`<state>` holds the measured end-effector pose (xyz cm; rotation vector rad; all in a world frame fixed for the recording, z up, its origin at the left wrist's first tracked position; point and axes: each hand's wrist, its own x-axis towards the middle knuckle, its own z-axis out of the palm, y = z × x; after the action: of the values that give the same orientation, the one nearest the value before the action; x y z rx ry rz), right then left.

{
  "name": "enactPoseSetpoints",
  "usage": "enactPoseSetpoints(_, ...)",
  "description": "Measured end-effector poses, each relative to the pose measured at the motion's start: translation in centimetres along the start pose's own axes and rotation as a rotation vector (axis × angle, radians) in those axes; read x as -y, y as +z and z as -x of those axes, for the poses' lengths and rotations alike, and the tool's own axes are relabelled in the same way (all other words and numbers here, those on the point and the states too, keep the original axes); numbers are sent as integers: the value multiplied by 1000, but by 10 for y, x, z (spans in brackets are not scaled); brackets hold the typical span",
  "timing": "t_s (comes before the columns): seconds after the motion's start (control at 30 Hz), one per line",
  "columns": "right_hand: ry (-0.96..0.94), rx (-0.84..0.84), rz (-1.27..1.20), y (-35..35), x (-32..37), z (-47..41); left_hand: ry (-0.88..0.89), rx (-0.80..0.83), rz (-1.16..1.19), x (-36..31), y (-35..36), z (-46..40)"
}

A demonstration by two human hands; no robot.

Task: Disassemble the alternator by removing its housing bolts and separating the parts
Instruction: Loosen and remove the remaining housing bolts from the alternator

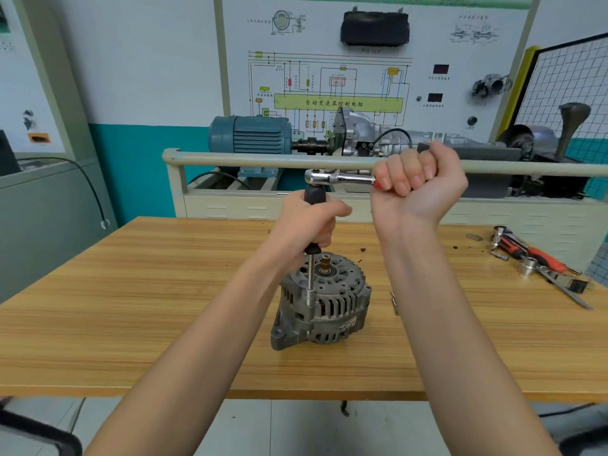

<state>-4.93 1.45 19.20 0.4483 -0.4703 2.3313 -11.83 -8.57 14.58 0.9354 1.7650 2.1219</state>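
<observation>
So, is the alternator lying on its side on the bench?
No, the alternator stands upright on the wooden bench, its shaft end pointing up, with the extension bar coming down onto its housing.

**Alternator upright on the bench, driver seated on a housing bolt**

I see the alternator standing on end at the centre of the wooden table, shaft pointing up. Its grey cast housing is ribbed with ventilation slots, and copper windings show through them. A brass-coloured shaft tip rises from the bearing in the top face. A mounting ear juts out at 7 o'clock. At 9 o'clock on the top face, a slim extension bar with a black handle stands vertical, its socket down on the housing edge. A chrome ratchet sits on its top end, the handle pointing to 3 o'clock.
</observation>
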Motion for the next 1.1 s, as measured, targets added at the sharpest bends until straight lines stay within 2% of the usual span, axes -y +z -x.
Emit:
enactPoseSetpoints(0.07,160,-74,-91,-4,2,-17,-49,174,51,-6,-6,-2)
enactPoseSetpoints(0.13,298,-125,-200,-9,-1,-29,-74,278,49,-9,-6,-3)
enactPoseSetpoints(0.23,325,-122,-264,-15,-5,-34,-61,245,16,-7,-4,-3)
enactPoseSetpoints(0.37,208,-87,-206,-11,-5,-22,-27,119,16,-3,-1,-1)
enactPoseSetpoints(0.53,-107,-13,-6,0,-6,12,-30,-74,-8,0,8,-3)
enactPoseSetpoints(0.67,-281,87,129,7,-13,31,-4,-117,-44,1,11,-3)
enactPoseSetpoints(0.73,-230,75,113,9,-10,26,-11,-46,-48,1,6,-2)
enactPoseSetpoints(0.87,22,-34,2,4,1,-6,-24,186,-36,-9,-8,-3)
enactPoseSetpoints(1.0,233,-142,-147,-5,-3,-30,-34,256,68,-10,-10,-5)
enactPoseSetpoints(1.1,273,-145,-254,-12,-5,-32,-70,300,78,-5,-6,-4)
